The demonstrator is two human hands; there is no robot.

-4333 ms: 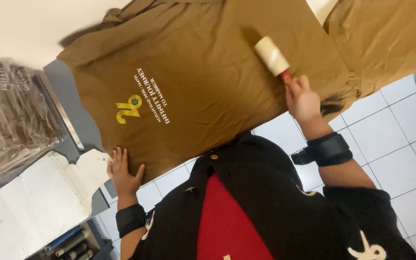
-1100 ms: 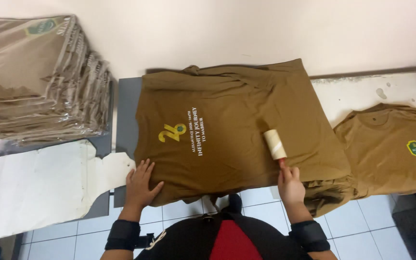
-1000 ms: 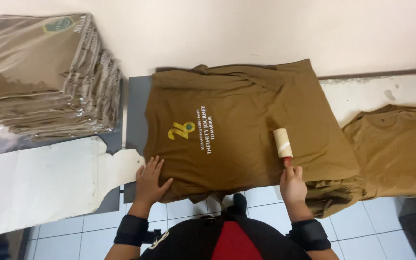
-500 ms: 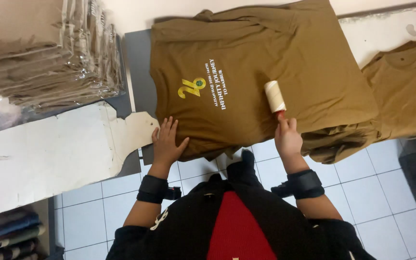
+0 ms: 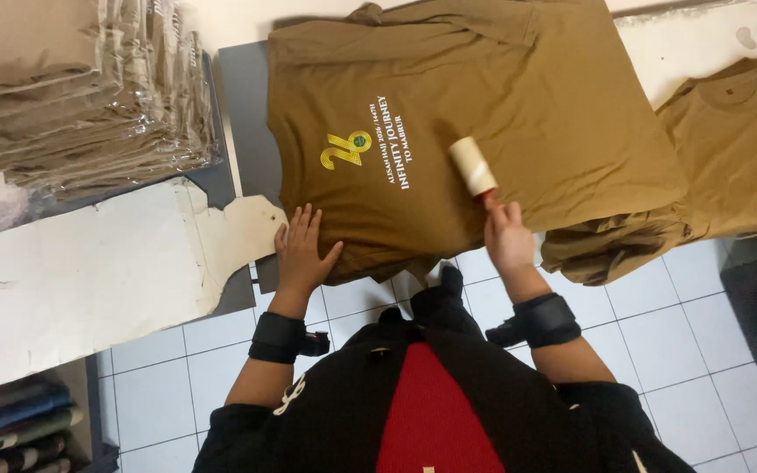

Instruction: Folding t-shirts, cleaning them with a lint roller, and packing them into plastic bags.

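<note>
Left hand: my left hand (image 5: 301, 250) lay flat, fingers spread, on the near hem of the brown T-shirt (image 5: 519, 114) — released, grasping nothing, just pressing the cloth down.
Right hand: my right hand (image 5: 508, 236) was clenched around the handle of the lint roller (image 5: 472, 166); the handle itself was hidden inside my fist.
Roller: its pale cylinder rested on the shirt front, just right of the white and yellow print (image 5: 370, 149), tilted a little toward the top left.
Shirt: spread front-up on the table (image 5: 238, 96), collar end away from me, lower hem at the near table edge. It lay on top of other brown shirts — crumpled folds of them stuck out under its right corner.
Left of shirt: a pale cardboard template (image 5: 89, 271) with a cut-out notch, touching the shirt's lower left corner beside my left hand.
Far left: a stack of bagged shirts (image 5: 72, 96) in clear plastic, well apart from both hands.
Far right: another brown shirt (image 5: 746, 149), lying flat.
Wrists: a black band on each.
Floor: white tiles (image 5: 685, 324) under me.
</note>
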